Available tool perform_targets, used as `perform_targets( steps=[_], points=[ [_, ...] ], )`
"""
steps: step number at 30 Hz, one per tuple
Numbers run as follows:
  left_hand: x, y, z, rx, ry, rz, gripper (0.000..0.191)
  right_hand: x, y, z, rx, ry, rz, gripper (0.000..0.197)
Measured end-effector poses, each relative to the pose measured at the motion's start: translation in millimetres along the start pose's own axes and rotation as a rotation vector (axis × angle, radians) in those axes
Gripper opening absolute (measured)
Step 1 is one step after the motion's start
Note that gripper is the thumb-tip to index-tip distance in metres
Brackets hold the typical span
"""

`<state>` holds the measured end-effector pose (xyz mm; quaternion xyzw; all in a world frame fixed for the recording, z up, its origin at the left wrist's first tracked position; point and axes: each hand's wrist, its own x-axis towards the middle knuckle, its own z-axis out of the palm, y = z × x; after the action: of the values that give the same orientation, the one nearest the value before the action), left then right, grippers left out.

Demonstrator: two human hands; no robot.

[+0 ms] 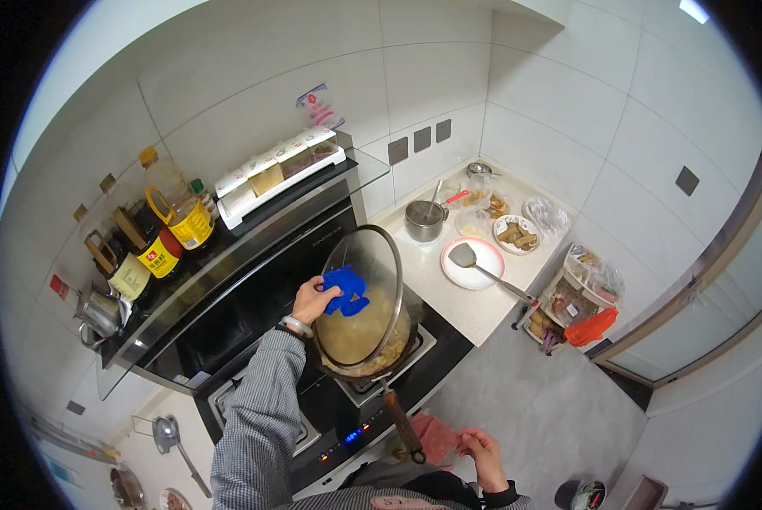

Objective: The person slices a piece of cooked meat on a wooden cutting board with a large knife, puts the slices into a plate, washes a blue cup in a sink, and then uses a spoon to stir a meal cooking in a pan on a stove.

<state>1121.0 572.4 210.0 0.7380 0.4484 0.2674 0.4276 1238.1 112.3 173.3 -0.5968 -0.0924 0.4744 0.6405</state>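
A blue cloth is pinched in my left hand, over the top of a glass pot lid with a metal rim. The lid stands tilted above a wok on the right burner, and yellowish food shows below its lower edge. The wok's wooden handle points toward me. Beyond it, my right hand is low at the front, with thumb and fingers together at the edge of a pink cloth.
A spatula lies across a pink-rimmed plate on the right counter, beside a steel pot and a dish of food. Sauce bottles and a seasoning box line the shelf. A storage cart stands right.
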Motion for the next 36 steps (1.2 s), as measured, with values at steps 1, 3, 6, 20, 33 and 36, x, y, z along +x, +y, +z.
perform_targets(
  steps=[1,3,6,20,33,36],
  points=[
    [-8.0,3.7,-1.0,-0.136,-0.026,-0.023,0.042,-1.5,-5.4,2.2,0.003,-0.012,0.002,0.019],
    [-20.4,-14.8,0.6,-0.468,0.024,-0.059,0.029,-2.9,-8.8,5.8,0.013,-0.036,0.002,0.019],
    [-53.5,7.5,17.7,-0.719,0.068,-0.205,0.026,-2.6,-10.1,-0.5,-0.005,0.001,-0.016,0.019],
    [-131.0,-56.8,28.5,-1.403,0.299,-0.185,0.041,-18.1,-19.2,-3.6,0.039,-0.092,0.044,0.018],
    [-169.6,-58.0,44.0,-1.671,0.289,0.001,0.04,-28.6,-10.8,-7.5,-0.004,-0.143,0.089,0.018],
    [-174.9,-77.2,40.9,-1.805,0.302,0.044,0.048,-30.8,-2.8,-7.6,-0.052,-0.167,0.09,0.018]
  ],
)
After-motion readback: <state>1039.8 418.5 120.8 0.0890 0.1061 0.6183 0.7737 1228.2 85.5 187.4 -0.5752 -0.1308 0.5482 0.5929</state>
